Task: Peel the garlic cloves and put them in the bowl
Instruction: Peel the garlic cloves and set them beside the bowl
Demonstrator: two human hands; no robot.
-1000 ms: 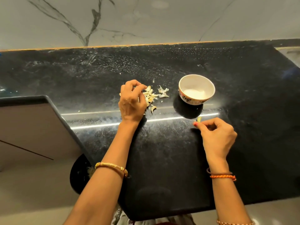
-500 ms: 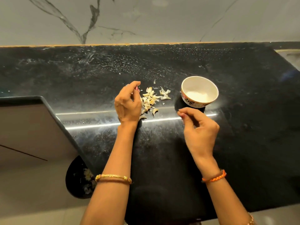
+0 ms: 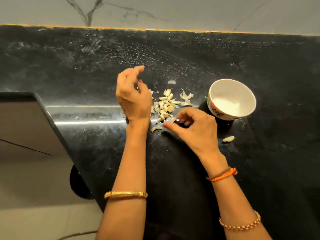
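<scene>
Right hand (image 3: 194,129) moved to garlic pile (image 3: 166,105), fingers curled, grip unclear; left hand (image 3: 133,97) open.

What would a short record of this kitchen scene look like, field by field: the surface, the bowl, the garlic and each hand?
surface: black stone counter, pale marble wall behind
bowl: white bowl, flower pattern outside, right of the pile; nothing clearly visible inside
garlic pile: cloves and loose skins heaped between the hands
stray piece: one garlic piece alone near the bowl's base
left hand: left hand raised beside the pile, fingers loosely curled, holding nothing visible
right hand: right hand reaching at the pile's near edge; grip unclear
</scene>
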